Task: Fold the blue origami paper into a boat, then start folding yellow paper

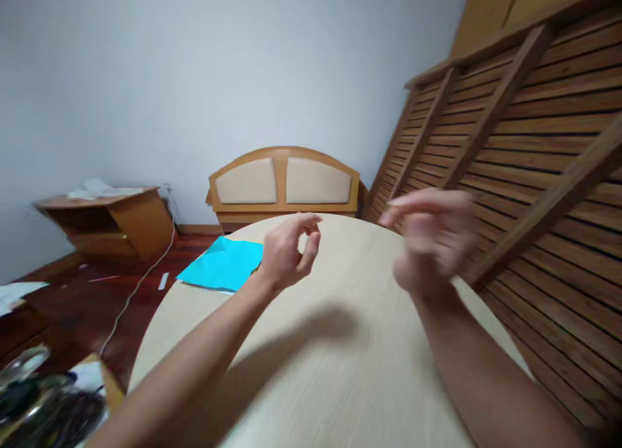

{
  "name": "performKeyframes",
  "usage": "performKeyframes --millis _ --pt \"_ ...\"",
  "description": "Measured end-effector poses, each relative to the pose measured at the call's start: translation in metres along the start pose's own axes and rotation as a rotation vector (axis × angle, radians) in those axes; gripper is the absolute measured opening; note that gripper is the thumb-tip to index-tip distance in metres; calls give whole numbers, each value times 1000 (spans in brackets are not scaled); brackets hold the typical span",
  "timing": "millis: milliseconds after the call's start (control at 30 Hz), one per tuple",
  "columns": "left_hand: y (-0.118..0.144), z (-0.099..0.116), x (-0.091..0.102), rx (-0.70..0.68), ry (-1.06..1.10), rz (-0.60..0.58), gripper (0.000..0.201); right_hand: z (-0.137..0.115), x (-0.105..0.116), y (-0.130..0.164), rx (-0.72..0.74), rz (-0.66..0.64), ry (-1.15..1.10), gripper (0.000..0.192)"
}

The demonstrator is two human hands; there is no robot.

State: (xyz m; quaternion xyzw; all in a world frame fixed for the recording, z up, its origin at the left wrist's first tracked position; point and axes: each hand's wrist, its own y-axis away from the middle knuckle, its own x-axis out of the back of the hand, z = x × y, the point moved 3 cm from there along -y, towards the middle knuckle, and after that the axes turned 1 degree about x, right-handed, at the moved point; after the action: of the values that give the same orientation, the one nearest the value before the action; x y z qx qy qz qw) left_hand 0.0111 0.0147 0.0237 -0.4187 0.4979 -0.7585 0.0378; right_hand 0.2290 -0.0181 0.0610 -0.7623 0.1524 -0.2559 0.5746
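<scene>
My left hand (290, 250) hovers above a pale round table (369, 383). Its fingers curve toward the thumb with a gap between the tips, and I see nothing in it. Just left of that hand, a bright blue sheet (218, 263) lies on the table near its far left edge, with a white edge showing under it; the hand and wrist lie in front of its right end. My right hand (435, 241) is raised over the table's right side, smeared by motion. Its fingers look bent, and whether anything is between them cannot be made out.
Slatted wooden panels (534, 163) lean along the right side. Behind the table stands a padded headboard (284, 179). A low wooden cabinet (131, 221) with papers on top is at the left, and a white cable (140, 283) runs across the floor. Clutter (53, 403) fills the lower left corner.
</scene>
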Motion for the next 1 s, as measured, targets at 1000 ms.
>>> performKeyframes --millis 1000 --pt "90 -53 -96 277 -91 -718 48 83 -106 142 -459 -1100 269 70"
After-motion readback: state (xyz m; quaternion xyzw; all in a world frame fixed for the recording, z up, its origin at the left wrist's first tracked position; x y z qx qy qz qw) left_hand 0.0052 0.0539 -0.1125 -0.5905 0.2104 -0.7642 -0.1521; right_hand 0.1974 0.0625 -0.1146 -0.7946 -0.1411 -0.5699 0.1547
